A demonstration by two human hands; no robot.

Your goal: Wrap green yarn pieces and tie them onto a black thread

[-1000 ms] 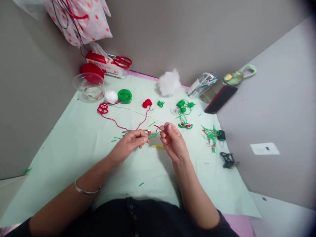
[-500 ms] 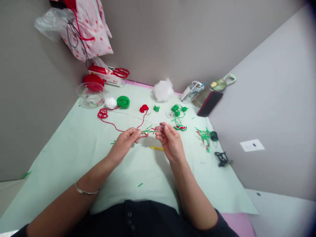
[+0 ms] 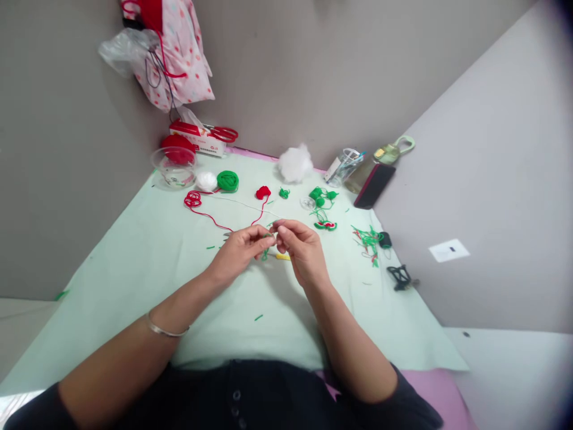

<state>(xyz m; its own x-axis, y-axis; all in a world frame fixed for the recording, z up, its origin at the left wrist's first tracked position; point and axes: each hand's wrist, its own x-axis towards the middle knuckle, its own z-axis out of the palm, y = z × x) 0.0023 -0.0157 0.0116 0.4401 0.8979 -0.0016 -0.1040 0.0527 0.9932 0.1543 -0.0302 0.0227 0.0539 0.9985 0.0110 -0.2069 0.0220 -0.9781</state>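
Note:
My left hand is closed in a pinch on green yarn, and a short loop of it hangs under the fingertips. My right hand is pinched too, its fingertips almost touching the left ones at the same yarn. Fingers cover most of what lies between them. Just below, on the table, a crochet hook with a yellow handle is partly hidden by the right hand. Grey blades peek out beside the left knuckles. A white strand runs from the back toward the right fingertips.
Behind the hands lie a green yarn ball, a white yarn ball, a red crocheted piece and white stuffing. Green crocheted pieces, yarn scraps, a phone and a black stand are to the right.
My hands have come together from holding the green strands stretched between them. The yarn is now bunched at the fingertips, with a loop hanging down. The view has shifted slightly.

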